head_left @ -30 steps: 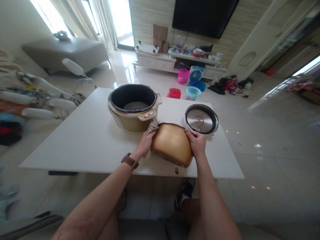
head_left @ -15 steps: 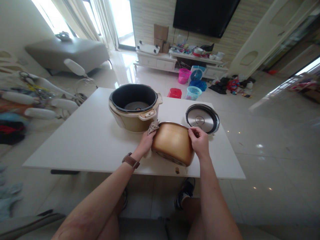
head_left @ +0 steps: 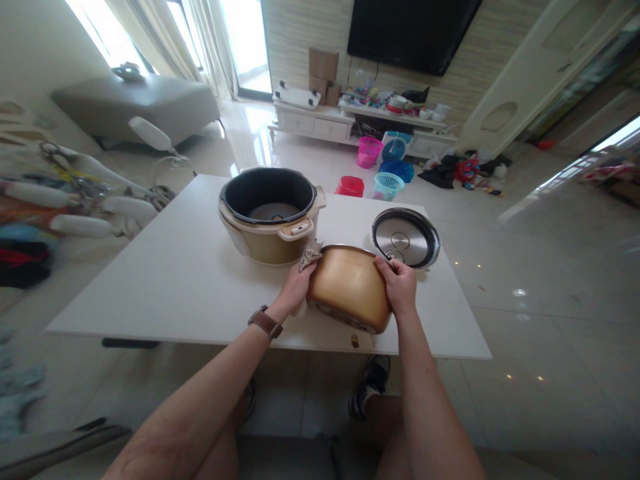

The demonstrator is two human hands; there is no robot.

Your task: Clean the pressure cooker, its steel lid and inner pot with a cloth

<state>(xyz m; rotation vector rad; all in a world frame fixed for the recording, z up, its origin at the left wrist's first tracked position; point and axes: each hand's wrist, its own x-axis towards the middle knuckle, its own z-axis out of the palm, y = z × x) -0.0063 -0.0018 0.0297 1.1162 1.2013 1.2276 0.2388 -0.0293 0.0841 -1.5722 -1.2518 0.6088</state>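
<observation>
A golden inner pot is tilted above the near part of the white table, its underside partly turned toward me. My left hand is closed on a patterned cloth pressed against the pot's left side. On the opposite side, my right hand grips the pot near its rim, thumb on the outer wall. The cooker body, with a dark hollow inside and a pale handle, stands just behind my left hand. Beyond my right hand lies a round lid with its metal inner face up.
Past the table's far edge, a red stool and a light blue basket are on the floor. A low cabinet with boxes and clutter lines the wall under a television. White-bladed fan parts are at the left.
My left hand and the cloth have shifted slightly right along the pot's side. The pot has moved a little to the right; the cooker body and lid stay in place.
</observation>
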